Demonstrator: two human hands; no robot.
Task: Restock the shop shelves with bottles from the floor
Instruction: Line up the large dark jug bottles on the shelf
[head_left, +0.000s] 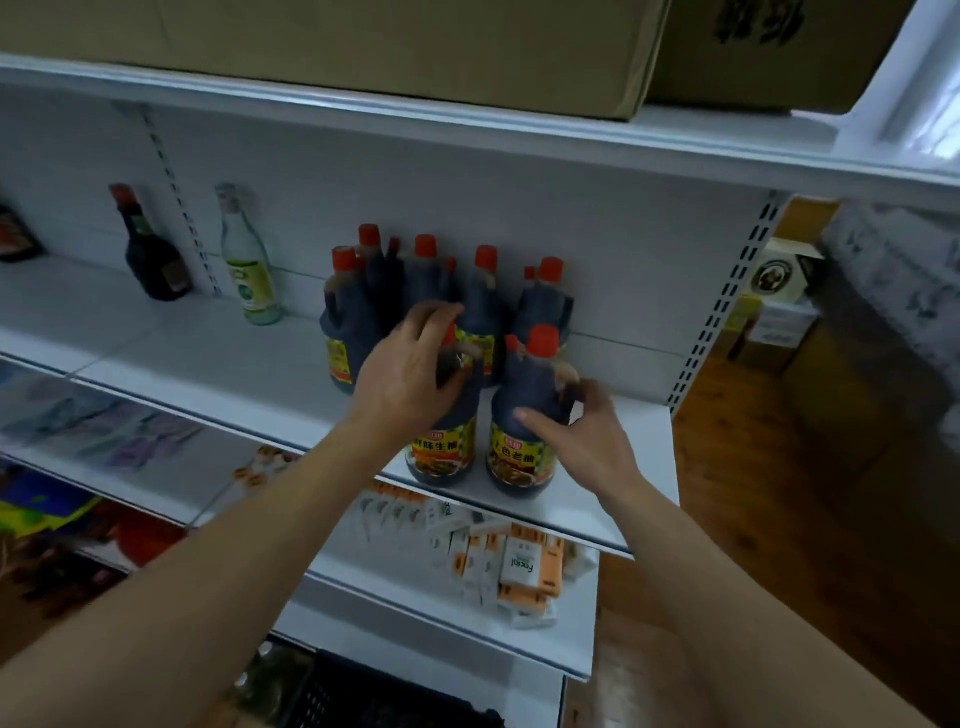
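Gripping on shelf (218, 358) — L hand (402, 384) the 鲜味生抽 btl (441, 457), R hand (582, 441) the 上色老抽 btl (519, 462).

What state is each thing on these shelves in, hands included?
Left hand: gripping left front bottle near its top.
Right hand: holding right front bottle by its side.
Both front bottles: upright, capped, on shelf.
Back-row bottles: upright, capped, clustered.
Clear bottle: upright, standing alone.
Cardboard boxes: resting on top shelf.

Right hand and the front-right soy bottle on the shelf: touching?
Touching. Head view: right hand lays its thumb across the front-right bottle, fingers curled behind its handle. Left hand grips the front-left bottle.
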